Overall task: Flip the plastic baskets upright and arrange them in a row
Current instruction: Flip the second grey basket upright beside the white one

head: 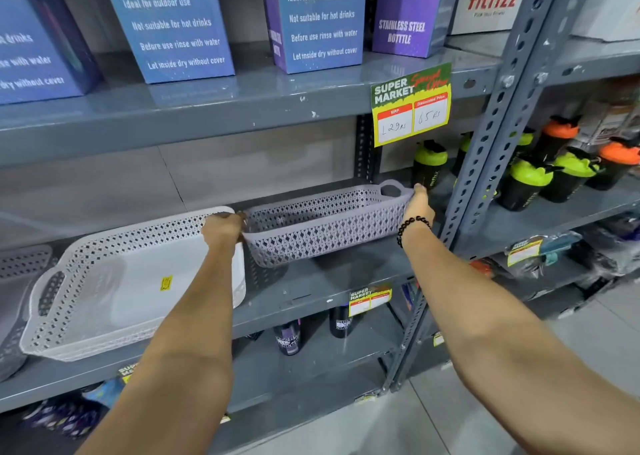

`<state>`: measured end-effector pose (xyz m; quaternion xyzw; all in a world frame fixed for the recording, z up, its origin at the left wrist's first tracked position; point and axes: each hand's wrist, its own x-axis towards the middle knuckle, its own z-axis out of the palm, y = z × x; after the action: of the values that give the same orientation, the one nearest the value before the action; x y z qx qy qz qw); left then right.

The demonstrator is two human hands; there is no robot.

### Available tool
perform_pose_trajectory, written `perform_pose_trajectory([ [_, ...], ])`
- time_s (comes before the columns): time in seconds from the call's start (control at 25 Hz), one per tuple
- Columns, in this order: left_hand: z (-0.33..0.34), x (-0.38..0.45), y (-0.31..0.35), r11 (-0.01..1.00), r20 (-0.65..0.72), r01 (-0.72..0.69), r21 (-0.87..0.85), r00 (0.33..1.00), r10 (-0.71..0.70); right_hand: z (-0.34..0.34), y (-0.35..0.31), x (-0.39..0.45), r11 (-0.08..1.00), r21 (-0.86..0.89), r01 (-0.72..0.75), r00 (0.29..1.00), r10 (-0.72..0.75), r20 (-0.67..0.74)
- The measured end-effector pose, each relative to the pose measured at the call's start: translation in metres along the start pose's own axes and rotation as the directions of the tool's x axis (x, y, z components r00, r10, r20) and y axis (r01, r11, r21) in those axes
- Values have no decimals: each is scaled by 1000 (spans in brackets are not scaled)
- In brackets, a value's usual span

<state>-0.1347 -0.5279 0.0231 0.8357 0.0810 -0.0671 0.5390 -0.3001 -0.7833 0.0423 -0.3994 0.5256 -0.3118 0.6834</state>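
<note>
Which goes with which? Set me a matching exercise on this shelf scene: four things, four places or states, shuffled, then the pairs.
Things:
1. lilac basket
2. white basket
3. price sign
4. bead bracelet

Places or states:
A. on the right wrist
B. held at both ends by the hands
C. hanging from the upper shelf edge
D. upright on the shelf, yellow sticker inside

Pairs: 1-B, 2-D, 3-C, 4-A

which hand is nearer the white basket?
Left. The left hand grips the lilac basket right beside the white basket; the right hand holds the lilac basket's far end.
</note>
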Motion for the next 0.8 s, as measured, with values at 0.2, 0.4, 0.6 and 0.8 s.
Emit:
perform_pose_trajectory([
  [0.2,4,-27,4,914,-72,-108,391,987,147,-5,4,10,958,-271,92,995,-99,-13],
  [0.4,8,-19,-4,846,-37,-168,506,976,216,-8,17,17,825,-523,215,977,-179,120],
  [0.6,18,-15,-12,791,-7,-222,570,961,275,-6,26,32,819,-550,163,983,-185,15],
  [0.8,22,-12,-16,755,-8,-244,608,950,313,-2,28,35,771,-611,177,978,-207,22],
])
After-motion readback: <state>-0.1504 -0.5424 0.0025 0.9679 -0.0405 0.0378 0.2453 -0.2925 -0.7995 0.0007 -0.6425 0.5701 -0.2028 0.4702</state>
